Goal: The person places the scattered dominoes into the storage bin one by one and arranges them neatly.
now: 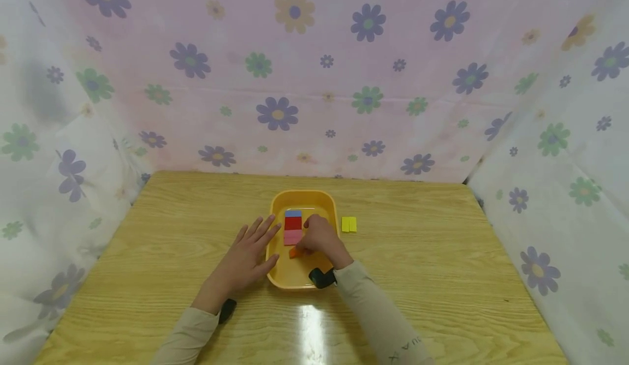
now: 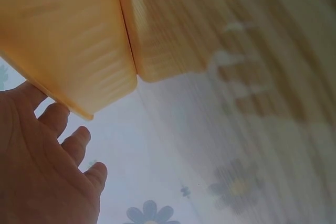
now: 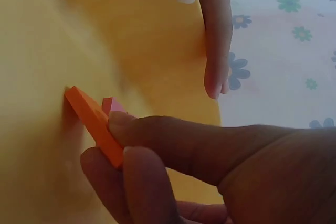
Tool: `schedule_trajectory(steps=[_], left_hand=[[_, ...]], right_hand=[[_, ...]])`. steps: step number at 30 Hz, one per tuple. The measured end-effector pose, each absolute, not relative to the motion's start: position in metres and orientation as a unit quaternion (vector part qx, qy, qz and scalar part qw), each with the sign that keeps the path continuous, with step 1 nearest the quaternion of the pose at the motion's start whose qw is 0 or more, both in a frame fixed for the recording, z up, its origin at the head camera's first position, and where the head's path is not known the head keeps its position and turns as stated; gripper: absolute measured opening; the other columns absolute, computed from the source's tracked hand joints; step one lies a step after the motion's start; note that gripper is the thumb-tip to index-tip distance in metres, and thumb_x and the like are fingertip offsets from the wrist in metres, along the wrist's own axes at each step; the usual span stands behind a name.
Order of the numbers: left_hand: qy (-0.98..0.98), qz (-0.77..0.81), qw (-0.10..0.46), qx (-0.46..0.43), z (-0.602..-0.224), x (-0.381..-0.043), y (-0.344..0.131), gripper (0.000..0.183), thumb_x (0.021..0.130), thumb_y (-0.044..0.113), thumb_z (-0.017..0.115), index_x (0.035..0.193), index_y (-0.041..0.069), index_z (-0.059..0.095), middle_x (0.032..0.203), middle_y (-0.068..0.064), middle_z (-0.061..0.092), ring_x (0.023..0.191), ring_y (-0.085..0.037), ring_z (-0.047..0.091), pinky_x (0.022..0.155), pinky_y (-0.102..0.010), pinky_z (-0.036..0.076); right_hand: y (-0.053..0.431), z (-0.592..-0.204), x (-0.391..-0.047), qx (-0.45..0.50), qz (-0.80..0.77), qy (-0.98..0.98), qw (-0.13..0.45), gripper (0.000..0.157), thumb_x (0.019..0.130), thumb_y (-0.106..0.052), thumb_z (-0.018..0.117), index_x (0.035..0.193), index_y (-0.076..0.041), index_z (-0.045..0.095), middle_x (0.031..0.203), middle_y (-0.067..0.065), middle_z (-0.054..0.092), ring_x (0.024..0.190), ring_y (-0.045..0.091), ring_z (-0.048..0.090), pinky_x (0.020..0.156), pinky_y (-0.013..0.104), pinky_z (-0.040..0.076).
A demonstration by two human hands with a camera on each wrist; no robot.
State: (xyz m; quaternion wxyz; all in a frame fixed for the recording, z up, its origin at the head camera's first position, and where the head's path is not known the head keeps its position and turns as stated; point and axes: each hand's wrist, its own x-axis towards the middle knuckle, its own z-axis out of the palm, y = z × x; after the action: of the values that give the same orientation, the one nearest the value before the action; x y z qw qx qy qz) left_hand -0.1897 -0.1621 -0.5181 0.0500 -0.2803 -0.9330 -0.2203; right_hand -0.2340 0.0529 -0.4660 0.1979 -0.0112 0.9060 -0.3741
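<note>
Backdrop: flower-printed cloth [image 1: 314, 87], pinkish behind and whitish at both sides, around a wood-grain table [image 1: 422, 256].
Tray: a yellow-orange rectangular tray [image 1: 295, 279] with rounded corners, on the table.
Left hand: the left hand [image 1: 243, 261] has its fingers spread, some of them touching the tray's left rim.
Right hand: the right hand [image 1: 321, 239], over the tray, pinches an orange block [image 3: 94, 124] between thumb and fingers.
Orange block: tilted, nearer the person than the coloured column; whether its lower end touches the tray floor, I cannot tell.
Column in tray: blue block [image 1: 293, 213] farthest, then red block [image 1: 293, 223], then pink block [image 1: 292, 238], touching in line.
Beside tray: two yellow blocks [image 1: 349, 224], side by side on the table, just right of the rim.
Sleeves: beige sleeves [image 1: 378, 313] on both arms.
</note>
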Motion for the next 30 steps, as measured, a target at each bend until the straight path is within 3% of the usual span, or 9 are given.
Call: schedule_trajectory(steps=[4,7,14,21,30], left_hand=[[-0.932,-0.224,0.046,-0.28,-0.517,-0.189,-0.162,0.071,0.1,0.039,0.06,0.161,0.014,0.033,0.168,-0.01,0.026,0.155,-0.04,0.021,0.122,-0.065,0.014],[-0.932,-0.224,0.046,-0.28,-0.518,-0.189,-0.162,0.071,0.1,0.039,0.06,0.161,0.013,0.033,0.168,-0.01,0.026,0.154,-0.04,0.021,0.122,-0.065,0.014],[-0.933,-0.223,0.047,-0.279,-0.519,-0.19,-0.162,0.07,0.1,0.04,0.059,0.16,0.013,0.034,0.168,-0.01,0.025,0.154,-0.04,0.021,0.121,-0.066,0.015],[-0.933,-0.224,0.043,-0.279,-0.518,-0.19,-0.162,0.07,0.101,0.04,0.059,0.16,0.012,0.034,0.169,-0.008,0.023,0.155,-0.039,0.02,0.122,-0.065,0.014],[-0.931,-0.228,0.048,-0.28,-0.518,-0.19,-0.162,0.07,0.1,0.038,0.06,0.16,0.012,0.035,0.168,-0.01,0.025,0.154,-0.04,0.022,0.121,-0.066,0.015]], right_hand=[[0.052,-0.469,-0.236,-0.018,-0.355,0.913,0.201,0.03,0.074,-0.008,0.087,0.089,0.005,0.064,0.064,0.008,0.063,0.053,0.019,0.063,0.051,0.026,0.052],[0.052,-0.472,-0.239,-0.025,-0.341,0.918,0.203,0.028,0.075,-0.009,0.088,0.077,-0.001,0.061,0.059,0.006,0.059,0.051,0.018,0.06,0.048,0.024,0.047],[0.053,-0.474,-0.242,-0.018,-0.345,0.913,0.216,0.053,0.074,-0.01,0.088,0.108,0.006,0.05,0.074,0.011,0.06,0.053,0.02,0.06,0.051,0.027,0.049],[0.052,-0.479,-0.244,-0.019,-0.348,0.913,0.212,0.05,0.073,-0.01,0.088,0.105,0.006,0.052,0.067,0.01,0.061,0.052,0.02,0.06,0.049,0.026,0.049],[0.052,-0.479,-0.243,-0.008,-0.349,0.913,0.21,0.064,0.073,-0.011,0.088,0.118,0.011,0.048,0.071,0.011,0.059,0.052,0.019,0.057,0.049,0.025,0.047]])
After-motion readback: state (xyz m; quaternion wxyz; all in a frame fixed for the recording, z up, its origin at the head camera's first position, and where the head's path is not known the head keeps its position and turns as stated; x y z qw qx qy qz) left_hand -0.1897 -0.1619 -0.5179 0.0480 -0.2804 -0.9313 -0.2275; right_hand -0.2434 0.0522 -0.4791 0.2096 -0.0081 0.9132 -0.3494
